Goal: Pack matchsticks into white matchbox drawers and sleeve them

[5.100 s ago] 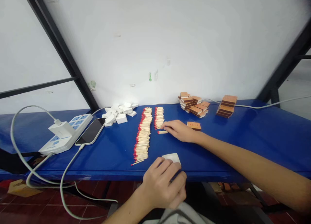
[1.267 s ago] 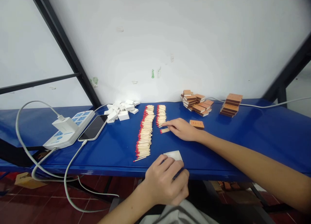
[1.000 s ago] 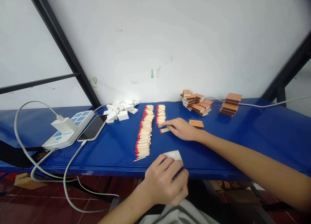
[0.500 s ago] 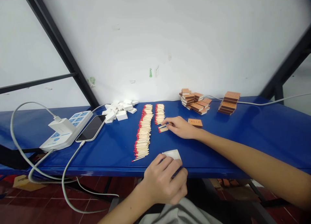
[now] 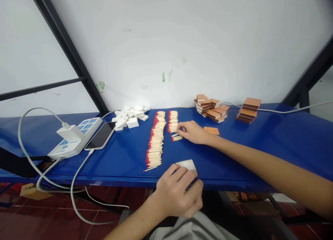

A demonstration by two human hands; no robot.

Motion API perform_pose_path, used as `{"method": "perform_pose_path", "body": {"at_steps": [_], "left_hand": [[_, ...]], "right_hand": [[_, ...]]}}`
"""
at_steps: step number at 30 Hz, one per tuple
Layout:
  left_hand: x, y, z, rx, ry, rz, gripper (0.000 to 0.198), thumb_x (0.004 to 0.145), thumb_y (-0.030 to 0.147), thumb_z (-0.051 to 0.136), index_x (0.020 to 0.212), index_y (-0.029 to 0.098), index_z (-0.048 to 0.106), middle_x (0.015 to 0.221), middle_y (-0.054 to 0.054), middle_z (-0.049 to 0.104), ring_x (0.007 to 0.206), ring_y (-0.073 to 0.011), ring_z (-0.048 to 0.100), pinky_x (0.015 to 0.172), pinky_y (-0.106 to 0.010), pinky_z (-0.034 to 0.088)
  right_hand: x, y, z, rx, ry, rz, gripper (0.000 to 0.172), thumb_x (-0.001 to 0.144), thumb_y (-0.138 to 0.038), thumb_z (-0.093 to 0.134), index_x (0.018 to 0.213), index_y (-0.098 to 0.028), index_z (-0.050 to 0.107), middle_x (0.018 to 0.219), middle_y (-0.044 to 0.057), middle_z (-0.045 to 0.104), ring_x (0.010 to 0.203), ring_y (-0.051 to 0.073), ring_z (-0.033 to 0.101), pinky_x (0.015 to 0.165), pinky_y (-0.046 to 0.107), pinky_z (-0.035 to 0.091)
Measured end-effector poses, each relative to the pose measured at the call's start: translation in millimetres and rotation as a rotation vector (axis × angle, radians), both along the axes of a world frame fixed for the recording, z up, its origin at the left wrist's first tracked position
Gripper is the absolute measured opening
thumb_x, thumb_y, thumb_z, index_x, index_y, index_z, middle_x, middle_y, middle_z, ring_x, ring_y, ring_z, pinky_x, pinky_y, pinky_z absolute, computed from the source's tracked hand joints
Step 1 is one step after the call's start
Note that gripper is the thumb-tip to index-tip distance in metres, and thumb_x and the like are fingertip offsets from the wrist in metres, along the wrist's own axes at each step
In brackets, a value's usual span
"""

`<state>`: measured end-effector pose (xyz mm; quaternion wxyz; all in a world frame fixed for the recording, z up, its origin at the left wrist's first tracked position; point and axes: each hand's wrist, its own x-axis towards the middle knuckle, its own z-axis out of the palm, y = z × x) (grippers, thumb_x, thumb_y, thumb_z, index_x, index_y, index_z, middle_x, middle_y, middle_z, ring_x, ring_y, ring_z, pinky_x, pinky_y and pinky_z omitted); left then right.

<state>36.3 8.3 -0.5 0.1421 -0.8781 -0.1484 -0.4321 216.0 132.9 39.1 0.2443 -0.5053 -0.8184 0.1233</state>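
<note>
My left hand (image 5: 179, 191) is closed round a white tray (image 5: 187, 164) at the table's front edge; its fingers cover most of the tray. My right hand (image 5: 193, 132) reaches in from the right, thumb and fingertips pinched together beside a few loose matches (image 5: 177, 137). What the pinch holds, if anything, is too small to tell. Just behind those lies a short row of red-tipped matches (image 5: 172, 122). A longer row of matches (image 5: 156, 142) runs to its left. An orange matchbox cover (image 5: 211, 130) lies flat just behind my right forearm.
White trays (image 5: 131, 117) are heaped at the back left, near a phone (image 5: 101, 135) and a power strip (image 5: 78, 139) with cables. Brown matchboxes (image 5: 214, 109) are piled at the back, with a taller stack (image 5: 249, 110) farther right. A wall (image 5: 166, 42) stands behind the blue table (image 5: 125, 156).
The whole view has shifted slightly, moving things a little to the right. My right fingertips have drawn together and lifted slightly off the loose matches. My left hand keeps its hold.
</note>
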Motion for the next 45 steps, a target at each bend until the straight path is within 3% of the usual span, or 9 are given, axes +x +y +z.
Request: {"method": "perform_pose_path", "body": {"at_steps": [11,17,31,45], "left_hand": [[-1,1,-1.7,-0.002,0.007,-0.011,0.011,0.077,0.016,0.054,0.079,0.016,0.065,0.079,-0.005,0.066,0.066,-0.0168,0.056,0.062,-0.033,0.043],[0,1,-0.5,-0.010,0.004,-0.007,0.013,0.077,0.015,0.053,0.080,0.016,0.065,0.080,-0.005,0.066,0.067,-0.0166,0.056,0.061,-0.033,0.044],[0,0,-0.8,-0.005,0.002,-0.012,0.012,0.077,0.014,0.054,0.080,0.016,0.065,0.081,-0.006,0.066,0.067,-0.0170,0.057,0.063,-0.033,0.043],[0,0,-0.2,-0.007,0.026,0.006,0.013,0.077,0.014,0.053,0.079,0.016,0.065,0.080,-0.006,0.065,0.067,-0.0172,0.057,0.063,-0.033,0.043]], "right_hand": [[3,1,-6.1,0.038,0.028,0.003,0.014,0.093,-0.023,0.050,0.086,-0.018,0.060,0.056,-0.005,0.051,0.051,0.011,0.044,0.057,0.023,0.027],[8,3,-4.0,0.053,-0.029,0.133,0.014,0.095,-0.020,0.047,0.089,-0.019,0.060,0.069,-0.001,0.058,0.060,0.012,0.048,0.061,0.023,0.028],[9,5,-12.3,0.064,-0.032,0.114,0.019,0.096,-0.025,0.049,0.101,-0.019,0.066,0.066,-0.002,0.058,0.058,0.011,0.048,0.061,0.022,0.029],[11,4,-11.1,0.019,0.056,0.134,0.019,0.093,-0.027,0.050,0.091,-0.018,0.067,0.062,-0.004,0.053,0.056,0.011,0.044,0.058,0.023,0.028]]}}
